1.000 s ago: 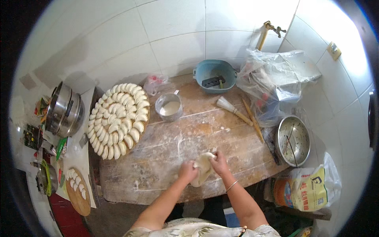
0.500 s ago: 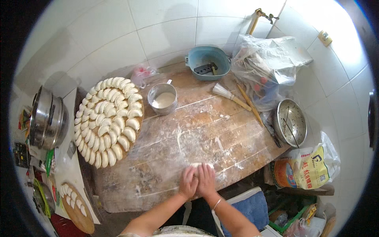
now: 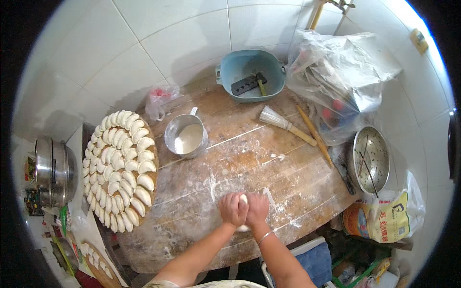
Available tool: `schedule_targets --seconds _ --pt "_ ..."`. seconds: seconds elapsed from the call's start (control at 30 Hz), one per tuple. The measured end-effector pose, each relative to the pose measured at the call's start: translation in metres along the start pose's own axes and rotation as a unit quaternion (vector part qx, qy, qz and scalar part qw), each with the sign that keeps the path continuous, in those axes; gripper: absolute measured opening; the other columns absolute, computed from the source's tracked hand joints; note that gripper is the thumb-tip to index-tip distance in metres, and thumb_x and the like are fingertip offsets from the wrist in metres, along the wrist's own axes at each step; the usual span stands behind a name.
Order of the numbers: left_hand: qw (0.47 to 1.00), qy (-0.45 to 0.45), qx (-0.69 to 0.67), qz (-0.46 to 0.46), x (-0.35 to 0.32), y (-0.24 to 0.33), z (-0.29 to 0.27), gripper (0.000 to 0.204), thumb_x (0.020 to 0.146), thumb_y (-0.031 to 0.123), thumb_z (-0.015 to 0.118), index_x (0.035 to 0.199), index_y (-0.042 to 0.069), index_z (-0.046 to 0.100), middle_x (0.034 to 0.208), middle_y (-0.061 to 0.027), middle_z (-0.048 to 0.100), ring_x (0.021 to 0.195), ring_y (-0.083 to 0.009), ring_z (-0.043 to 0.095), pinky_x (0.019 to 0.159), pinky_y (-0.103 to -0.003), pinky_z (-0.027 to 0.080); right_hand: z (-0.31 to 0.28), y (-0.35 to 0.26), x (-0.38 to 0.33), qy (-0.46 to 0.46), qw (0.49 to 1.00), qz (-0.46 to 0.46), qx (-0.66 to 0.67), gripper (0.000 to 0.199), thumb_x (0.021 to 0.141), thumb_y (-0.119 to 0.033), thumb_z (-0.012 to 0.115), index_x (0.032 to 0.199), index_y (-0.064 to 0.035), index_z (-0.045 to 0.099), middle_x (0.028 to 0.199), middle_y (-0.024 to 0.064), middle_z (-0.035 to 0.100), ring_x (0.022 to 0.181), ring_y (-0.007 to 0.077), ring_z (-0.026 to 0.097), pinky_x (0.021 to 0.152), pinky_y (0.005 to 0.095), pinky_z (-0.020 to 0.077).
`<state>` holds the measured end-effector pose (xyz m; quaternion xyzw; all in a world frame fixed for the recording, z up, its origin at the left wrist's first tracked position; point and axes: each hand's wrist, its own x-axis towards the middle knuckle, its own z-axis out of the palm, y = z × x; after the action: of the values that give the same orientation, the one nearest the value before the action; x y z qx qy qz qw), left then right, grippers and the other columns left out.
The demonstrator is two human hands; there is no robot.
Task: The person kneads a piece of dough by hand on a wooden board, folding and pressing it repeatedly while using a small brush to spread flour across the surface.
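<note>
both hands are together, curled side by side over a lump of dough [image 3: 243, 198]. the left hand [image 3: 233, 209] is closed over the dough's left side and the right hand [image 3: 257, 209] presses against its right; only a pale sliver shows at the top between them and another at the bottom by the wrists. the dough sits on the near middle of the counter [image 3: 269, 163], a worn wooden top dusted with flour, with white streaks running out from under the hands.

left of the hands, a round tray [image 3: 151, 201] packed with rings of dumplings [image 3: 120, 168] rests on the counter's left end. behind it stands a metal cup [image 3: 186, 137] holding flour, and a small plastic bag [image 3: 161, 98] lies near the wall. at the back sits a blue basin [image 3: 249, 74] with a dark scraper inside. a small brush [image 3: 283, 124] and a rolling pin [image 3: 314, 135] lie to the right, beside a big heap of plastic bags [image 3: 345, 72]. a metal bowl [image 3: 369, 161] with chopsticks across it sits at the right end, and a printed sack [image 3: 384, 218] below it. a steel pot [image 3: 53, 170] stands far left. white tiles [image 3: 144, 43] cover the wall.

both forearms come up from the lower edge and converge at the dough, the wrists close; the right wrist wears a thin bangle [image 3: 264, 236]. the knuckles face up, the fingers bent down around the lump.
</note>
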<state>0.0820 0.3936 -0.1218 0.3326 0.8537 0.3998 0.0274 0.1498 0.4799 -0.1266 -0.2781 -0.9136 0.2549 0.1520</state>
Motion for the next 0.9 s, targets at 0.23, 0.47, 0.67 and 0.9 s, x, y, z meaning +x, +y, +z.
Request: schedule_targets --seconds 0.23,0.47,0.67,0.9 --pt "0.932 -0.292 0.102 -0.187 0.049 0.002 -0.024 0.039 0.092 0.036 0.042 0.094 0.006 0.067 0.097 -0.0177 0.066 0.096 -0.0366 0.059 0.084 -0.049 0.043 -0.038 0.002 0.018 -0.045 0.922 0.184 0.339 0.033 0.093 -0.029 0.044 0.094 -0.0062 0.069 0.082 0.0162 0.067 0.075 0.0375 0.063 0.072 0.0464 0.048" --pt "0.991 -0.09 -0.014 0.096 -0.057 0.07 -0.029 0.035 0.086 0.034 0.052 0.109 0.01 0.065 0.113 -0.0161 0.063 0.107 -0.0361 0.056 0.094 -0.052 0.04 -0.041 0.0 -0.11 -0.04 0.992 0.092 0.073 0.041 0.091 -0.026 0.048 0.125 -0.0029 0.054 0.128 0.0219 0.052 0.123 0.0396 0.044 0.106 0.0528 0.0296" --pt "0.927 -0.251 0.152 0.235 -0.037 -0.002 0.018 0.043 0.082 0.036 0.055 0.116 0.012 0.062 0.12 -0.0132 0.059 0.111 -0.0353 0.052 0.098 -0.051 0.037 -0.036 0.024 -0.092 -0.025 0.989 0.143 0.026 0.058 0.082 -0.021 0.059 0.135 -0.0037 0.044 0.147 0.024 0.032 0.137 0.0433 0.027 0.113 0.0573 0.0146" --pt "0.941 -0.271 0.168 0.116 -0.015 -0.015 0.065 0.035 0.083 0.025 0.061 0.114 0.008 0.06 0.117 -0.0126 0.059 0.111 -0.0295 0.054 0.098 -0.044 0.039 -0.092 0.096 -0.077 0.093 0.974 0.201 -0.045 0.067 0.081 -0.019 0.061 0.141 -0.0054 0.034 0.15 0.0253 0.026 0.139 0.0425 0.023 0.113 0.0573 0.0139"
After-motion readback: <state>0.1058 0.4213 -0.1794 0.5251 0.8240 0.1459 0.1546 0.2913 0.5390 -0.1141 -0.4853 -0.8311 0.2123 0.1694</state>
